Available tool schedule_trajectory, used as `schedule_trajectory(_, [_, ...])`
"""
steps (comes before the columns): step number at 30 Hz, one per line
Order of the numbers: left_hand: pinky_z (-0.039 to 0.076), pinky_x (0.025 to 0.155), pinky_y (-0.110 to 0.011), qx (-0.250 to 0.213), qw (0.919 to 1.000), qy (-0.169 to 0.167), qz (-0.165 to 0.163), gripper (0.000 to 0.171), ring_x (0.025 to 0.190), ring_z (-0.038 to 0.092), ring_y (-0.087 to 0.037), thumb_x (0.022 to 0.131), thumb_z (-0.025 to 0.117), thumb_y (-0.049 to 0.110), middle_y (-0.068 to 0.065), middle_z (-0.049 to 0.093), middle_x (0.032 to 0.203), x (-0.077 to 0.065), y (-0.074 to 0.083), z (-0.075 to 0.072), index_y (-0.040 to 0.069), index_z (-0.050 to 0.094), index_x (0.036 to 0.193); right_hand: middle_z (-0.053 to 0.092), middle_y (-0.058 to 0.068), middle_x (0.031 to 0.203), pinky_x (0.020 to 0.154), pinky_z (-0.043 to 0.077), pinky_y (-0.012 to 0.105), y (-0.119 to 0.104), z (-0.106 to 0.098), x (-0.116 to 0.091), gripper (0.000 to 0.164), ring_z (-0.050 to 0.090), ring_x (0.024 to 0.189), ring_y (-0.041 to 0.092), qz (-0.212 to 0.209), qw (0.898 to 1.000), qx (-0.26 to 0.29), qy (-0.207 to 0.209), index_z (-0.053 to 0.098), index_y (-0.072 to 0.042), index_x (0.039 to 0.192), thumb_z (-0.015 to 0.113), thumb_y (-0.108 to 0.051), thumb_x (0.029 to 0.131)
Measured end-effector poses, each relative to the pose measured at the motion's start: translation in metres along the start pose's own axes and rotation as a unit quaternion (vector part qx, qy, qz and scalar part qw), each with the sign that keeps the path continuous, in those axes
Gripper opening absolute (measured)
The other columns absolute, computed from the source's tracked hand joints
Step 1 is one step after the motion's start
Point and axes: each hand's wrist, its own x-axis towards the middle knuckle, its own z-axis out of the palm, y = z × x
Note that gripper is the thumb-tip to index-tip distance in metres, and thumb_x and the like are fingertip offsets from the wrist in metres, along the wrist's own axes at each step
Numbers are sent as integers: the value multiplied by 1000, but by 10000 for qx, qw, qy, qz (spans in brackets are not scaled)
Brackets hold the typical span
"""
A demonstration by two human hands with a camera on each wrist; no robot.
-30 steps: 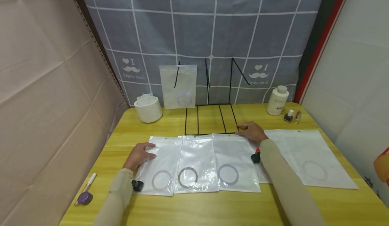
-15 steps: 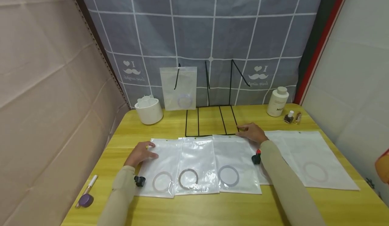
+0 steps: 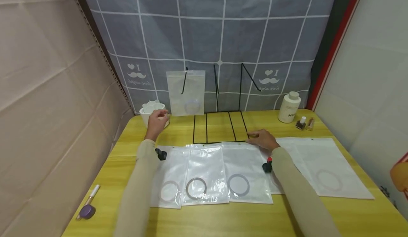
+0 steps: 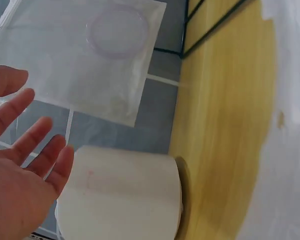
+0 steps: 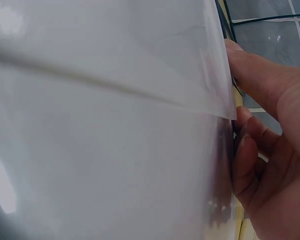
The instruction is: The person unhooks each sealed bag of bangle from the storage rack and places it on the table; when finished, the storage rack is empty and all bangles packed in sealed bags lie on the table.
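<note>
My left hand point(image 3: 157, 122) is raised in front of the white pot point(image 3: 144, 116), its fingers loosely bent and nothing held. In the left wrist view its spread fingers point toward the hanging clear zip bag point(image 4: 65, 65), which has a pale ring inside; they stand apart from it. My right hand point(image 3: 262, 138) rests by the top edge of the flat zip bags. Its loosely bent fingers touch the edge of a bag point(image 5: 140, 150), which hides part of the thumb tip. Ring-holding bags lie in a row: left bag point(image 3: 172, 169), middle bag point(image 3: 208, 166) and grey-ring bag point(image 3: 245, 162).
Behind the row stands a black wire rack point(image 3: 220, 143) with upright hooks. More bags point(image 3: 338, 159) overlap at the right. A white bottle point(image 3: 289, 107) and small nail polish bottle point(image 3: 300, 123) stand at the back right. A purple-lidded jar point(image 3: 87, 212) lies front left.
My left hand has left the leftmost bag and moved up and away to the front of the white pot. The right hand keeps its place at the bags' top edge.
</note>
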Motion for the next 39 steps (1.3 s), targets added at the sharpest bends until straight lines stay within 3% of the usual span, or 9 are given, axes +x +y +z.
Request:
schedule_trajectory(5, [30,115,-56,-872,9939,386,563,43,144,35,-33,96,67,11,-20,43,152,31,19,18,3,61,138,60,15,140,96,48,51,3,0,1,61,59,117,32,-40,10000,18,38,63,-24,140,77,-50,86])
schedule_trajectory(8, [26,118,-54,-1233,9902,326,570,48,149,28,-29,97,67,13,-13,37,158,43,26,24,10,58,144,62,14,139,96,48,51,3,0,0,60,60,116,31,-49,9999,74,113,64,-24,139,78,-49,86])
schedule_trajectory(11, [30,117,-50,-1281,9904,216,477,47,146,32,-29,97,68,17,-9,40,156,51,31,24,14,59,143,63,14,136,93,49,49,2,2,-1,60,60,113,30,-24,9999,62,95,64,-24,138,78,-49,86])
schedule_trajectory(19, [42,107,-41,-1661,9850,246,407,46,130,49,-27,93,72,10,-6,50,150,61,43,27,13,64,138,64,14,134,88,49,46,-3,0,-5,59,60,108,28,19,10000,46,67,64,-24,139,77,-48,87])
schedule_trajectory(28, [24,121,-31,-1764,9814,-254,715,50,150,30,-18,94,67,-1,-11,47,154,56,71,21,3,57,143,61,15,140,95,47,50,-5,-2,-4,58,59,116,31,61,9999,107,53,63,-23,139,76,-47,88])
schedule_trajectory(31, [34,113,-22,-1744,9820,-123,710,50,142,39,-9,92,68,-4,-8,51,152,60,65,24,5,59,141,62,15,138,93,47,49,-5,-2,-5,58,59,113,29,70,9999,119,54,64,-23,139,77,-47,88])
schedule_trajectory(33, [45,96,-17,-1776,9820,9,651,52,123,52,-5,90,68,-8,-7,56,146,64,58,28,8,62,139,62,15,138,92,48,48,-5,-2,-5,58,59,112,29,41,9999,112,30,64,-23,139,77,-47,88])
schedule_trajectory(36, [49,75,-15,-1866,9806,76,594,56,98,58,-3,88,65,-15,-10,61,140,67,55,30,9,64,138,61,16,138,92,48,49,-5,-2,-4,59,59,114,30,-20,10000,89,3,63,-22,140,76,-47,88])
schedule_trajectory(39, [53,74,-18,-1918,9795,27,610,57,99,64,-8,88,62,-18,-13,60,141,65,55,29,8,63,138,61,15,140,95,48,51,-5,-2,-3,59,58,119,31,-12,10000,86,3,63,-22,140,76,-47,88])
